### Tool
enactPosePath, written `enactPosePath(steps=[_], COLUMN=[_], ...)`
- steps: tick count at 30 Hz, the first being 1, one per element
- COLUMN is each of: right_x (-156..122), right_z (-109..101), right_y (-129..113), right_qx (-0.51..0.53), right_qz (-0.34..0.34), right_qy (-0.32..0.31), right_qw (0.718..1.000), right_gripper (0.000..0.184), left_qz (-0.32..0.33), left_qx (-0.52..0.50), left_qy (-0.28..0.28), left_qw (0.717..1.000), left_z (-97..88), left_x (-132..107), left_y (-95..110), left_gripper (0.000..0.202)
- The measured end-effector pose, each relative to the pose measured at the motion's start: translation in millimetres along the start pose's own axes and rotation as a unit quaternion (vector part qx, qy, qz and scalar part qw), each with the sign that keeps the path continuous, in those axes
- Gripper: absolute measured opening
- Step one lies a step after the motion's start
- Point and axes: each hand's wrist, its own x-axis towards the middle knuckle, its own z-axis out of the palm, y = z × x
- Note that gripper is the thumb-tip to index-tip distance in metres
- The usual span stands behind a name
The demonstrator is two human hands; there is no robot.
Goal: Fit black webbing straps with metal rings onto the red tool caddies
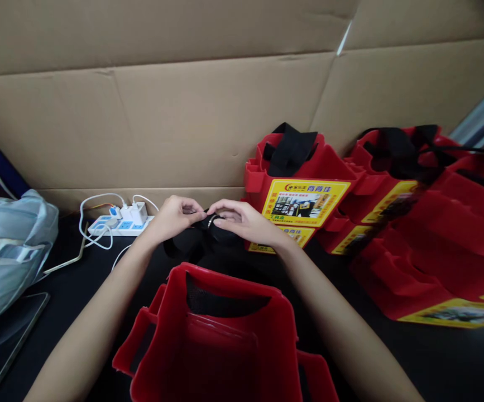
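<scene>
Dim, diffuse light; cardboard (175, 123) evenly lit, one bright slit (344, 38) upper right. Front red box (166, 318) deeply shadowed inside; black tabletop (70, 290) nearly detailless. Right-hand boxes (426, 273) blurred, stretched toward frame edge. Top-right corner darkened.

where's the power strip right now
In the head view, the power strip lies left of centre, near the foot of the cardboard wall, between the pale bag and the left hand.

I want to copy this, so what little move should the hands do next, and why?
Perhaps straighten the black fabric strap beside the shiny curved piece: the left hand and right hand nearly meet there, and the strap curves loosely beyond the nearest red plastic box.
</scene>
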Motion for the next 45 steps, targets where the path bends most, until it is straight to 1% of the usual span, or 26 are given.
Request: enactPosePath(steps=[2,3,5,7,9,11,13,14,17,18,20,21,22,23,24,26,27,29,31,35,38,40,42,43,44,45], right_x=[-2,-3,-3,-3,-3,-4,-5,-5,-6,-7,-8,-8,-8,-8,-8,-8,-7,-6,-5,-7,-13,-20,-31,-39,-47,-55], right_z=[0,0,0,-2,-6,-10,-12,-12,-10,-9,-8,-8,-9,-11,-13,-18,-20,-23,-25,-25,-28,-30,-33,-34,-35,-34], right_y=[-6,-8,-8,-6,-4,-4,-6,-7,-11,-12,-13,-12,-11,-10,-8,-4,-1,2,3,-2,-18,-38,-65,-80,-95,-110], right_qx=[-0.066,-0.105,-0.160,-0.180,-0.178,-0.168,-0.158,-0.154,-0.147,-0.143,-0.123,-0.109,-0.094,-0.085,-0.086,-0.111,-0.128,-0.155,-0.173,-0.230,-0.271,-0.280,-0.271,-0.263,-0.254,-0.246], right_qz=[-0.006,-0.005,-0.001,0.003,0.009,0.009,0.005,0.002,-0.009,-0.012,-0.014,-0.010,-0.002,0.009,0.025,0.060,0.075,0.090,0.087,0.085,0.072,0.038,-0.016,-0.051,-0.088,-0.120], right_qy=[-0.012,-0.008,0.009,0.033,0.052,0.053,0.035,0.020,-0.020,-0.028,-0.033,-0.034,-0.034,-0.031,-0.026,-0.018,-0.016,-0.019,-0.017,0.024,0.055,0.119,0.214,0.258,0.285,0.285], right_qw=[0.998,0.994,0.987,0.983,0.983,0.984,0.987,0.988,0.989,0.989,0.992,0.993,0.995,0.996,0.996,0.992,0.989,0.984,0.981,0.969,0.958,0.952,0.938,0.928,0.920,0.918], right_gripper=[0.032,0.032,0.021,0.010,0.008,0.008,0.009,0.009,0.012,0.015,0.025,0.032,0.039,0.043,0.042,0.029,0.027,0.033,0.035,0.029,0.017,0.013,0.012,0.011,0.010,0.009], left_qz=[-0.006,-0.009,-0.018,-0.030,-0.038,-0.046,-0.049,-0.041,0.024,0.048,0.065,0.057,0.039,0.018,-0.003,-0.038,-0.050,-0.066,-0.073,-0.059,-0.017,0.031,0.097,0.133,0.172,0.207], left_qx=[-0.020,-0.032,-0.047,-0.045,-0.026,0.013,0.052,0.063,0.055,0.045,0.023,0.010,-0.004,-0.020,-0.036,-0.061,-0.069,-0.073,-0.070,-0.047,-0.017,-0.012,-0.025,-0.037,-0.047,-0.056], left_qy=[0.044,0.059,0.088,0.130,0.173,0.179,0.144,0.124,0.078,0.042,-0.076,-0.136,-0.177,-0.193,-0.186,-0.144,-0.128,-0.115,-0.113,-0.079,0.008,0.102,0.192,0.220,0.232,0.219], left_qw=[0.999,0.998,0.995,0.990,0.984,0.983,0.987,0.989,0.995,0.997,0.995,0.989,0.983,0.981,0.982,0.987,0.988,0.989,0.988,0.994,1.000,0.994,0.976,0.966,0.956,0.952], left_z=[1.0,0.7,-3.7,-15.1,-31.1,-45.5,-52.2,-51.7,-37.8,-31.4,-20.2,-16.5,-14.4,-13.8,-14.5,-17.9,-19.7,-22.0,-22.7,-29.0,-43.7,-54.9,-63.8,-66.8,-68.7,-69.1], left_x=[1,2,3,4,4,3,1,0,-2,-3,-2,-1,-1,0,2,4,5,6,7,5,1,-5,-14,-21,-29,-39], left_y=[3,3,2,-4,-13,-22,-25,-24,-12,-6,2,3,3,1,-2,-10,-13,-17,-19,-23,-22,-13,9,23,39,56], left_gripper=[0.012,0.011,0.010,0.010,0.010,0.009,0.007,0.010,0.035,0.036,0.030,0.028,0.028,0.029,0.030,0.029,0.029,0.028,0.028,0.029,0.026,0.024,0.022,0.021,0.020,0.018])
